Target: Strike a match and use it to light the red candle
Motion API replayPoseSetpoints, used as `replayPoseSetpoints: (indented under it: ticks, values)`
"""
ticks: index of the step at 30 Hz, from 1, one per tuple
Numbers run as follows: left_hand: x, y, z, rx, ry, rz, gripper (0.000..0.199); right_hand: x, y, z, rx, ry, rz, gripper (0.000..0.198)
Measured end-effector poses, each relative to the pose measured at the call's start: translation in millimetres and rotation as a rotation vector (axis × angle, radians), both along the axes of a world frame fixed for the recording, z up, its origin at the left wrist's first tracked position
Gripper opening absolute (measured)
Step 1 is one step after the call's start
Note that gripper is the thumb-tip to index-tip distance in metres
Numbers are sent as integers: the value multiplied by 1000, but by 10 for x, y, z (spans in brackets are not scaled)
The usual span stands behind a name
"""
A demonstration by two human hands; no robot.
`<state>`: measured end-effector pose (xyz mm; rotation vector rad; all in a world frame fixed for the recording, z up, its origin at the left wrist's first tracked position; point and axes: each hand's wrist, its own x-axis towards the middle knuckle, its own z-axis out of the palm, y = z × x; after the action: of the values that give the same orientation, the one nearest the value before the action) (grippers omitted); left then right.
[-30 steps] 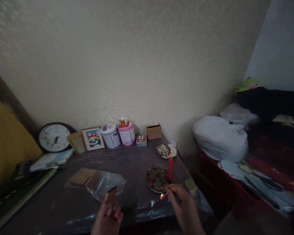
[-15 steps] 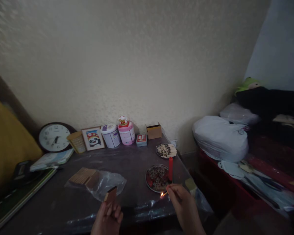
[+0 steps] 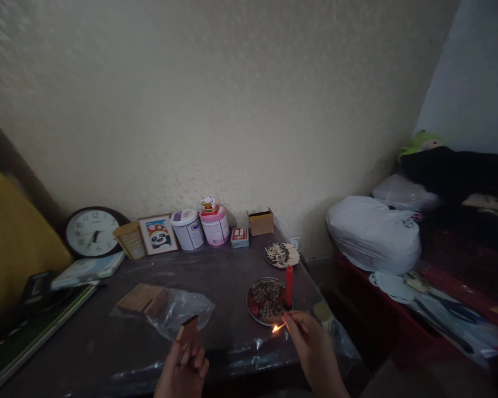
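Hands first: our right hand [image 3: 315,348] is pinching a burning match [image 3: 280,327], flame just beside the plate [image 3: 266,301] where the red candle [image 3: 289,286] is standing upright. Our left hand [image 3: 182,371] is gripping a small matchbox [image 3: 187,331] near the table's [image 3: 108,354] front edge. We're also seeing a plastic bag [image 3: 182,310] just behind the matchbox, and a clock [image 3: 92,232] and tins leaning along the wall.

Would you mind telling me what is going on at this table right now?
A person's right hand holds a burning match just beside the plate where an unlit red candle stands upright. The left hand holds up a matchbox. A second plate of matches lies farther back.
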<state>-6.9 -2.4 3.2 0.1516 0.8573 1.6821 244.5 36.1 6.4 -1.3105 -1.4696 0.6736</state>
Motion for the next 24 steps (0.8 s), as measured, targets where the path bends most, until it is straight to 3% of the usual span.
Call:
replayPoseSetpoints:
  ticks: [14, 21, 24]
  values:
    - [39, -16, 69, 12, 13, 10, 38, 2, 10, -13, -21, -45, -45, 23]
    - [1, -21, 92, -11, 8, -45, 21, -59, 63, 10, -58, -86, -61, 23]
    - [4, -9, 78, -7, -24, -20, 25, -99, 116, 12, -76, -37, -71, 21]
